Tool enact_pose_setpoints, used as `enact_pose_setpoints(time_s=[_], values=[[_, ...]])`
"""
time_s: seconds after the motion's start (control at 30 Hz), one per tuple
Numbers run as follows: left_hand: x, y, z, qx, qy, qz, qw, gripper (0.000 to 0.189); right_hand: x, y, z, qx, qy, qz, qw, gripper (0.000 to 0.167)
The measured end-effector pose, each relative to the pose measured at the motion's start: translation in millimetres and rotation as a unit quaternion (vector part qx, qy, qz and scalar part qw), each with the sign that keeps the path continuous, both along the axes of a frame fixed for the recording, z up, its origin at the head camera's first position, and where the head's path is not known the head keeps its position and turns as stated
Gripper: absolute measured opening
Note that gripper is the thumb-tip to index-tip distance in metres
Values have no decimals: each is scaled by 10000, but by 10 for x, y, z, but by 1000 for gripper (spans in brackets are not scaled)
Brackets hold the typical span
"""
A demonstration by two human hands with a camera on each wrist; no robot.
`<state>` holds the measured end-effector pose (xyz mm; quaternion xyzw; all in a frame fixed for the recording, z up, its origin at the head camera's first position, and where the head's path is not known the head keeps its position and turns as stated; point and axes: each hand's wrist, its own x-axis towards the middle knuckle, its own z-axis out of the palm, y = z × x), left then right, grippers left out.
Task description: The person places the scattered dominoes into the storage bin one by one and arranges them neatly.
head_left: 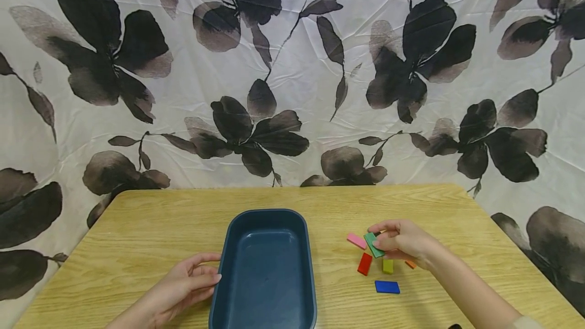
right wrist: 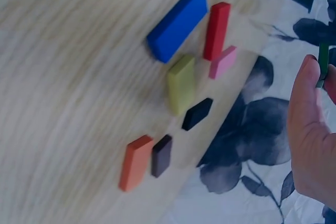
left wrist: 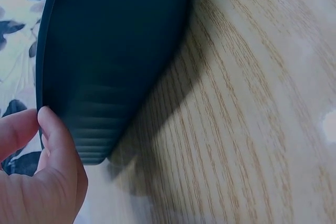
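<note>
My left hand (head_left: 183, 286) holds the left rim of a deep blue rectangular tray (head_left: 220, 293); in the left wrist view, thumb and finger meet at the edge of the tray (left wrist: 105, 66). To the right of the tray, my right hand (head_left: 407, 243) pinches a flat green block (head_left: 374, 245) between thumb and fingers, above the other blocks. Around and below it lie a pink block (head_left: 356, 240), a red block (head_left: 364, 264), a yellow block (head_left: 387, 266), a blue block (head_left: 387, 287) and an orange block (head_left: 410, 264), partly hidden by the hand.
A black block (right wrist: 198, 114) and a dark purplish block (right wrist: 161, 156) lie on the table in the right wrist view, mostly hidden from the head view. The wooden table (head_left: 160, 227) ends at a floral cloth (head_left: 292, 90) behind it.
</note>
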<state>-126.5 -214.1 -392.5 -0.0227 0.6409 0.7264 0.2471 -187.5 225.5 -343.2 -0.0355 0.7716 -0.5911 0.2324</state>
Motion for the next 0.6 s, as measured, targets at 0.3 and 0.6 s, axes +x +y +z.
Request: enact_pose_setpoints(time_s=[0.3, 0.6], values=[[2, 18, 13, -218, 106, 24, 9997, 57, -109, -279, 125, -239, -97, 186, 9995, 46], [3, 22, 13, -239, 223, 35, 9995, 56, -220, -659, 220, -367, -43, 321, 9988, 41]])
